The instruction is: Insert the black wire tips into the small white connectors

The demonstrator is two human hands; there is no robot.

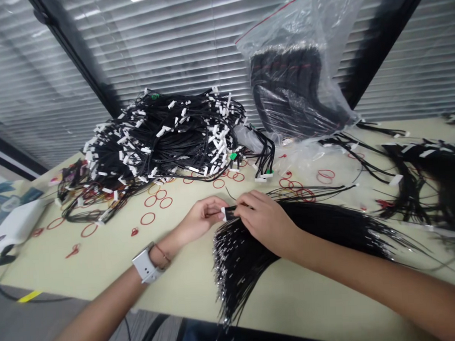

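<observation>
Between the thumb and fingers of my left hand (pixel 202 215) is a small white plug connector (pixel 224 214). My right hand (pixel 265 224) is closed just to its right, pinching thin black wires (pixel 232 210) that run up to the connector. Whether the wire ends sit inside it, I cannot tell. Under my right hand and forearm lies a thick bundle of loose black wires (pixel 250 260), its bare metal tips fanned out toward the table's front edge. A pale smartwatch (pixel 146 263) is on my left wrist.
Behind my hands is a large heap of black cables with white connectors (pixel 166 138). A clear plastic bag (pixel 291 87) of bundled wires leans against the blinds. Red rubber bands (pixel 147 218) are scattered about. More cables (pixel 431 176) lie right; a white device (pixel 17 227) lies left.
</observation>
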